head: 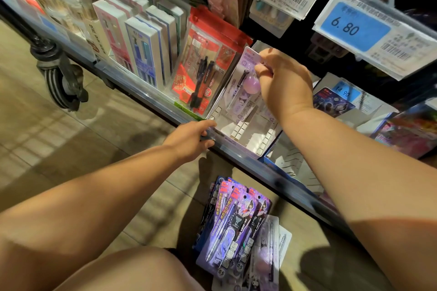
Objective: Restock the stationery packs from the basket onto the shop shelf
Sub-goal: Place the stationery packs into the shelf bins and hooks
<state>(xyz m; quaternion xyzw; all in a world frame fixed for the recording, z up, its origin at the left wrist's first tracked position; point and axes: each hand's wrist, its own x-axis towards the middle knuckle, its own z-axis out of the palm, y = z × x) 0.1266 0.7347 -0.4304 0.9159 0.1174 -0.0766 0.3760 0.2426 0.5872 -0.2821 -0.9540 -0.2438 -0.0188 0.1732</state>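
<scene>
My right hand (283,80) pinches the top of a pale purple pen pack (243,87) with a pink ball charm, holding it upright inside a white slotted compartment (246,132) of the shop shelf. My left hand (196,137) grips the shelf's metal front rail (151,99) just left of that compartment. On the floor below the shelf lies a fanned pile of purple and dark pen packs (238,227). No basket is in view.
Red pen packs (203,64) and white boxed pen sets (144,47) stand left of the compartment. Price tags (354,26) hang overhead. Colourful packs (409,132) fill the shelf at right. A trolley caster (61,78) stands on the tiled floor at left.
</scene>
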